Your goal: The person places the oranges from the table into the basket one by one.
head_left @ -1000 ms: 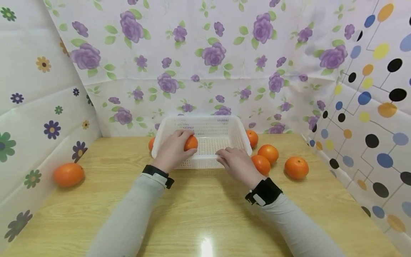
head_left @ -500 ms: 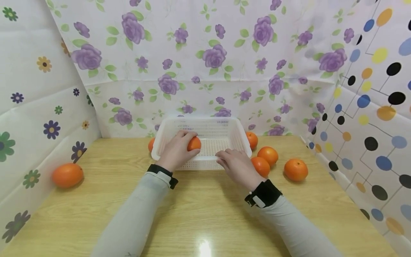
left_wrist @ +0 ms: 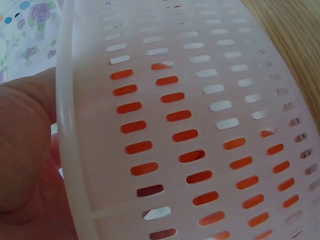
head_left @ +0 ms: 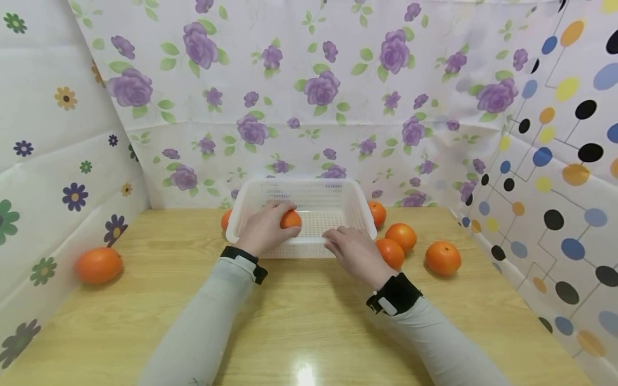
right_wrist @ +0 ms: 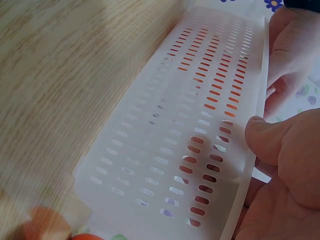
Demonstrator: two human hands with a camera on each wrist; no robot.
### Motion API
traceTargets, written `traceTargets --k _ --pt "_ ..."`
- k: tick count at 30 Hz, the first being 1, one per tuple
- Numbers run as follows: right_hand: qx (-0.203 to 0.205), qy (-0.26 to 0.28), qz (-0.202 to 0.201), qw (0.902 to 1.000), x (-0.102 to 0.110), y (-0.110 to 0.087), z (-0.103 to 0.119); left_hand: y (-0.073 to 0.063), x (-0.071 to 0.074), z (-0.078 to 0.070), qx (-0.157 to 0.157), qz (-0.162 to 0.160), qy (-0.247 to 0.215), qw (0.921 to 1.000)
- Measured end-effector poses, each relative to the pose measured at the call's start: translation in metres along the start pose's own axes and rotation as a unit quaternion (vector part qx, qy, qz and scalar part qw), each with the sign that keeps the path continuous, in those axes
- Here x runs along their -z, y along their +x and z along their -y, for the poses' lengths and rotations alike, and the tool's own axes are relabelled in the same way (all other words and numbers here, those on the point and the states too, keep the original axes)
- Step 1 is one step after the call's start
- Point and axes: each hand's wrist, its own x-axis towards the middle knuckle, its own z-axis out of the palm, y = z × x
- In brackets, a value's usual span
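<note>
On the far L, a flowered side cloth (head_left: 48,118) hung as a wall, and near it lay the first fruit (head_left: 99,266), orange in colour, on the tabletop (head_left: 289,321), well apart from the rest. The second fruit (head_left: 225,220) showed only partly at the L end of the white basket (head_left: 304,250), which hid the other part.

The left hand (head_left: 267,229), w/ a black band (head_left: 241,256) on the wrist, reached over the front rim. Its grip was closed only as far as the held fruit (head_left: 291,220) allowed, fingers over the top and thumb at the near side. This fruit was inside the basket, L of the middle; its orange colour showed thru the slots (left_wrist: 134,126) in the left wrist view. I cannot tell if it touched the bottom.

The right hand (head_left: 358,256) held the front rim near the R end: thumb on the outer side, fingers bent inside, so its grip was narrow, w/ only the basket in it.

Beyond, the back fruit (head_left: 377,214) was just beside the basket's R end, then the front fruit (head_left: 390,254), the middle fruit (head_left: 401,238) and, a bit apart, the last fruit (head_left: 443,259). At far R hung a dotted cloth (head_left: 569,177).
</note>
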Motion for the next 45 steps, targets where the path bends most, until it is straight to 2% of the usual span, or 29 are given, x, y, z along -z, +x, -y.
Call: traceTargets --k 4,8,11,15,20,27,32,37,45 --pt "0.002 0.001 -0.002 1.0000 0.001 0.000 0.002 0.007 0.005 0.000 -0.002 0.032 0.016 0.9994" --pt "-0.004 0.001 -0.002 1.0000 0.003 0.002 0.002 0.017 0.009 -0.001 -0.021 0.070 0.021 0.9971" --pt "-0.010 0.001 0.006 0.9999 0.002 0.002 0.002 0.024 0.008 0.000 -0.026 0.097 0.015 0.9948" --pt "-0.015 0.001 0.013 0.9998 0.000 0.001 0.001 0.029 0.001 0.002 -0.014 0.120 0.005 0.9926" --pt "-0.013 0.003 0.005 0.9999 -0.001 0.000 0.001 0.033 -0.004 0.004 0.001 0.134 0.005 0.9910" --pt "-0.006 0.000 0.001 1.0000 -0.002 -0.001 0.000 0.038 -0.003 0.002 -0.002 0.162 0.023 0.9866" --pt "-0.005 0.004 0.002 1.0000 -0.001 -0.001 0.000 0.045 -0.009 0.006 -0.004 0.176 0.040 0.9837" --pt "-0.012 0.006 0.005 0.9999 -0.002 -0.001 0.000 0.050 -0.014 0.010 -0.007 0.179 0.045 0.9827" --pt "-0.008 0.007 0.005 0.9999 -0.002 -0.001 0.000 0.046 -0.009 0.009 -0.015 0.167 0.033 0.9853"
